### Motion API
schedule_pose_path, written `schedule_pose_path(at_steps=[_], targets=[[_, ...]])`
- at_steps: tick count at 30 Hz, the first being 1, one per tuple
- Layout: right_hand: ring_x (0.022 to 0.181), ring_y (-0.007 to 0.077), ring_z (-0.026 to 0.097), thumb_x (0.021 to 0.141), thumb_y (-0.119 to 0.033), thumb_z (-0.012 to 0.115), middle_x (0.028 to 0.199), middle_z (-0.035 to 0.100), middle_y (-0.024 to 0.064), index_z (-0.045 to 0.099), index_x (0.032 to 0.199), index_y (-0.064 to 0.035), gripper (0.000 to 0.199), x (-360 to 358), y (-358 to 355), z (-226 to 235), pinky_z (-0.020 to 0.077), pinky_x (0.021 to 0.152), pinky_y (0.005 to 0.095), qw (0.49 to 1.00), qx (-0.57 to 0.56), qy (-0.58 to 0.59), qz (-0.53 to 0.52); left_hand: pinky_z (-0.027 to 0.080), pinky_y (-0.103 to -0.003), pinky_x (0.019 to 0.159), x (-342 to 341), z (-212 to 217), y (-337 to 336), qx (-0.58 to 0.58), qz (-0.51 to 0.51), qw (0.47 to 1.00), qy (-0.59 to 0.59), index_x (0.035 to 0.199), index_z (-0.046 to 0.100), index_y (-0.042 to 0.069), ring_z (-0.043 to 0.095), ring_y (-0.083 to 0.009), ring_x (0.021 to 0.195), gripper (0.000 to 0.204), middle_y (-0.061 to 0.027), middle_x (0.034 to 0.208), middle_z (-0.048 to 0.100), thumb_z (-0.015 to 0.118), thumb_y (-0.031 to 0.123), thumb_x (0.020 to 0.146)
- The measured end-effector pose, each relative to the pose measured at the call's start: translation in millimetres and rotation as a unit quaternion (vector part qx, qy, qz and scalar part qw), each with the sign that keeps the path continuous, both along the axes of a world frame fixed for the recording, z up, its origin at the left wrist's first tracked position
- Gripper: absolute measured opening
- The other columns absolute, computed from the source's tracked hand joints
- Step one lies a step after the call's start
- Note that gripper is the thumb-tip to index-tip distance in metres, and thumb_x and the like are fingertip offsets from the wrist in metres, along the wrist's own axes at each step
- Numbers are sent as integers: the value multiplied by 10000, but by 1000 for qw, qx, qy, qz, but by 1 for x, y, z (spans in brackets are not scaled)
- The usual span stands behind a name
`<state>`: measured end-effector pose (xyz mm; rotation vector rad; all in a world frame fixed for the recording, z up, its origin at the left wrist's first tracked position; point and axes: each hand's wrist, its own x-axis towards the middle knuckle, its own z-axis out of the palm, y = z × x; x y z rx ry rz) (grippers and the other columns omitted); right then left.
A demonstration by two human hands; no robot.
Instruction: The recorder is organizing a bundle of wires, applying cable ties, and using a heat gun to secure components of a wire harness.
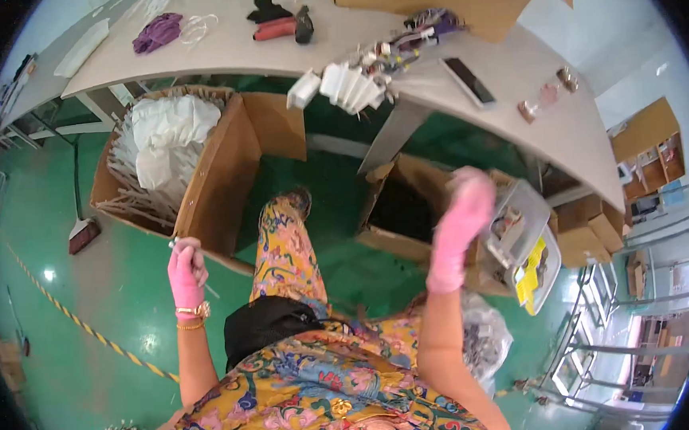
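Beside the open cardboard box [221, 168], the left hand [186, 274] pinches a thin white stick [196, 267], while the right hand's [463, 219] grip cannot be told through blur.

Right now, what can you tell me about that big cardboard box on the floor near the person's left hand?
The cardboard box is large, brown and open-topped, standing on the green floor under the edge of the long pale table. Its flaps are folded outward. Inside, thin white sticks are stacked along its sides, with a crumpled white plastic bag lying on top. The left hand, in a pink glove, hangs just in front of its near wall, not touching it.
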<state>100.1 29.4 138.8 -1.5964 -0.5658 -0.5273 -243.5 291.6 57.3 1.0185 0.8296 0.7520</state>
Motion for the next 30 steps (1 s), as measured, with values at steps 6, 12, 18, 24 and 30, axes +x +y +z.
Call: schedule_pose_path(at_steps=[6,12,18,24,30], targets=[[852,396,619,874,-353,475,923,639,229,645,883,-36,360,-151,-59,-322,501,777,494,756,-555,253,236,211,-192,341,51,40,-11,57,-174,982,-52,891,516,92,274,-37,384,141,47,535,351,506,225,938],[869,390,644,796,-351,486,941,644,255,688,873,-11,403,-175,-39,-347,507,742,446,513,-584,275,566,354,-267,452,107,56,-44,10,-339,941,9,678,503,51,452,-142,496,243,-34,577,481,626,209,816],[1011,434,598,834,-662,420,1021,621,294,667,1013,17,744,-209,-43,-345,469,885,459,517,-515,605,319,386,-266,571,226,94,-55,-56,-590,800,95,706,617,-14,505,-156,621,116,-77,691,585,601,59,795],[979,421,617,849,-378,519,1019,645,246,681,920,-18,402,-151,27,-346,494,833,477,580,-492,538,363,347,-250,509,286,125,-49,-75,-592,798,90,751,619,-13,445,-122,539,138,-52,667,543,583,92,835],[911,403,638,848,-401,518,967,648,259,668,929,-8,428,-75,81,-378,519,759,479,657,-434,507,351,316,-244,443,322,135,-43,-50,-589,800,104,713,602,-17,434,-116,487,129,-57,602,519,557,81,783]])
